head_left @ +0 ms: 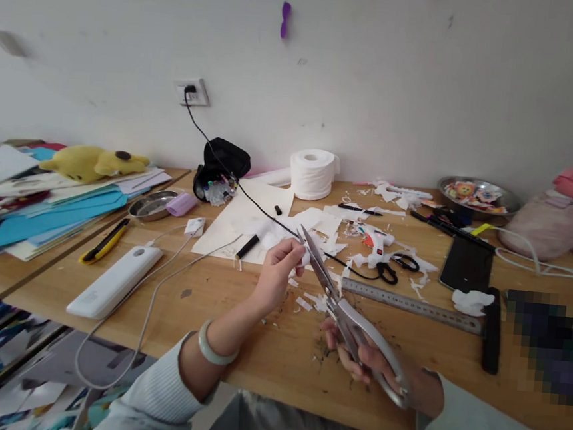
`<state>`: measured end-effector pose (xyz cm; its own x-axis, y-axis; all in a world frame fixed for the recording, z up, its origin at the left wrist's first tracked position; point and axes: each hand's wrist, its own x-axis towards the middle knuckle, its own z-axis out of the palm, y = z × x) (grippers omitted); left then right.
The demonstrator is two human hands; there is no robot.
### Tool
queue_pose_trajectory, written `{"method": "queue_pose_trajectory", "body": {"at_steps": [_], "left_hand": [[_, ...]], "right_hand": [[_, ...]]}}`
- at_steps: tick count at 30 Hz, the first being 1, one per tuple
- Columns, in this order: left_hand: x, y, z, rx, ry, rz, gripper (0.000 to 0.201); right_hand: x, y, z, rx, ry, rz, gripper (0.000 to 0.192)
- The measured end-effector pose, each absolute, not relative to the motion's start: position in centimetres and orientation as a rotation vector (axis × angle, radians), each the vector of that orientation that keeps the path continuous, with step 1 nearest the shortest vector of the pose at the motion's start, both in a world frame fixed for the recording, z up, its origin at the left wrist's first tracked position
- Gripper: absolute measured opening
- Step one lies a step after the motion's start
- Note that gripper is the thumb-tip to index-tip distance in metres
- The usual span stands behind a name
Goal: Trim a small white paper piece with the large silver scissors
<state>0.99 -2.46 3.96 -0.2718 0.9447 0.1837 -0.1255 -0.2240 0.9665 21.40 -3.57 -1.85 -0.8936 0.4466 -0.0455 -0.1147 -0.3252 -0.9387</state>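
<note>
Large metal scissors [336,300] are in my right hand [354,358], its fingers wrapped round the silver handles. The blades point up and left, slightly apart at the tips. Between the thumb and fingers of my left hand [280,271] is a small white piece of paper [305,257], right beside the blades. I cannot tell whether the blades touch the paper. Scattered paper scraps [303,303] lie on the wooden table [197,314] below and behind my hands. A black marker [247,247] rests on a cream sheet [225,230] to the left of my left hand.
A toilet paper roll [312,177] stands near the wall. A steel ruler [414,305], a glue gun [377,243], black-handled scissors [396,268] and a phone [467,263] lie rightward. Leftward are a white power bank [115,281] with cables, a yellow cutter [105,240] and stacked coloured paper [65,217].
</note>
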Motion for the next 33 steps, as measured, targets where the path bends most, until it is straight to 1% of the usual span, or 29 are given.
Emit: {"method": "queue_pose_trajectory", "body": {"at_steps": [2, 6, 8, 13, 17, 21, 26, 33], "left_hand": [[0.94, -2.43, 3.91, 1.09, 1.176, 1.629, 0.028], [0.92, -2.43, 3.94, 1.085, 1.196, 1.635, 0.029], [0.89, -2.44, 3.98, 1.082, 1.194, 1.645, 0.029], [0.76, -2.44, 4.05, 1.075, 1.179, 1.657, 0.028], [0.7, -2.47, 4.16, 1.094, 1.223, 1.653, 0.029], [0.75, -2.49, 4.24, 1.099, 1.248, 1.65, 0.029], [0.75, -2.46, 4.23, 1.103, 1.258, 1.663, 0.028], [0.76, -2.49, 4.16, 1.122, 1.24, 1.664, 0.028]], "right_hand": [[21.27, -3.49, -1.98, -0.444, -1.571, 2.275, 0.056], [20.78, -3.23, -2.16, -0.457, -1.505, 2.343, 0.065], [20.66, -3.09, -2.11, -0.439, -1.499, 2.386, 0.066], [20.8, -3.03, -1.85, -0.473, -1.501, 2.383, 0.056], [20.74, -3.15, -1.68, -0.512, -1.531, 2.359, 0.052], [20.77, -3.21, -1.82, -0.509, -1.571, 2.31, 0.051], [20.92, -3.24, -2.3, -0.505, -1.578, 2.324, 0.052], [20.69, -3.43, -2.03, -0.506, -1.488, 2.352, 0.049]]}}
